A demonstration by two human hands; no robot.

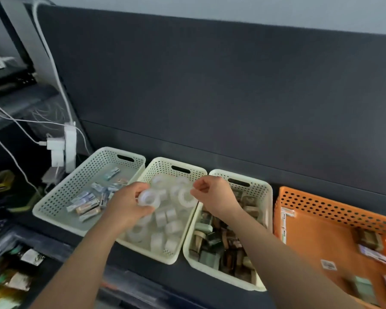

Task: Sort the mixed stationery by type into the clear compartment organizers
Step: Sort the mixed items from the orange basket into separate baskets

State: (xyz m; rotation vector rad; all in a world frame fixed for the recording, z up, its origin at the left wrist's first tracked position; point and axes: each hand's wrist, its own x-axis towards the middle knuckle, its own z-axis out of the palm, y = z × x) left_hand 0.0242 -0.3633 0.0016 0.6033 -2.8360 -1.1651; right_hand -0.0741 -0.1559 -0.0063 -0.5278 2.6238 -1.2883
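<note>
Three cream perforated baskets stand in a row. The middle basket (188,172) holds several clear tape rolls. My left hand (126,205) hovers over its left side, shut on a clear tape roll (148,197). My right hand (214,194) is above the rim between the middle and right baskets, fingers curled with nothing seen in them. The left basket (54,204) holds several small flat boxes. The right basket (266,198) is packed with small dark and tan boxes. An orange basket (316,233) at far right holds a few boxes and packets.
A dark partition wall (232,97) rises right behind the baskets. A white power strip (69,146) with chargers and cables hangs at the left. Blurred packets and a clear tray lie at the lower left (13,270).
</note>
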